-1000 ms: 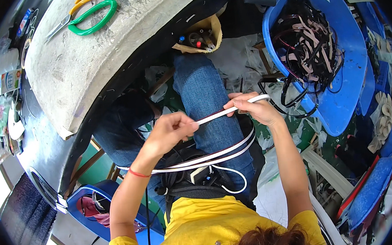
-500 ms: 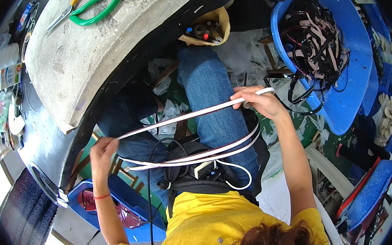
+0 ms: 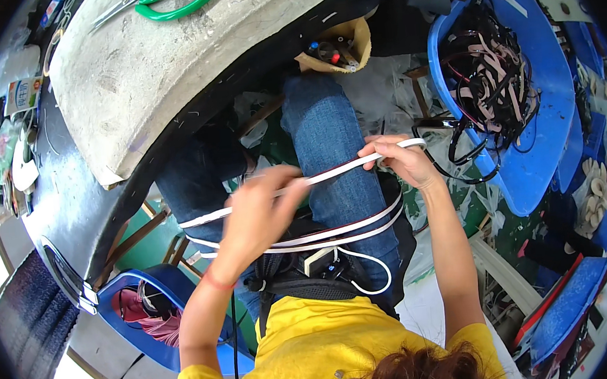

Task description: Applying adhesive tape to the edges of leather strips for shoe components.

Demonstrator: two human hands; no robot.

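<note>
A long white strap [image 3: 341, 170] stretches across my lap over blue jeans [image 3: 328, 138]. My right hand [image 3: 397, 161] pinches the strap near its right end. My left hand [image 3: 262, 207], blurred, grips the same strap about mid-length, left of my right hand. More turns of the strap [image 3: 307, 239] hang looped below across my thighs. A red band sits on my left wrist.
A grey padded worktable [image 3: 166, 72] curves in front, with green-handled scissors [image 3: 175, 3] on it. A blue tub [image 3: 530, 164] of dark and pink straps stands at right. A blue basket [image 3: 138, 309] sits lower left. An open tan pouch [image 3: 339, 48] of small tools lies ahead.
My left hand, which had swung out far left along the strap, has come back toward the middle and grips the strap nearer my right hand. My right hand has barely moved.
</note>
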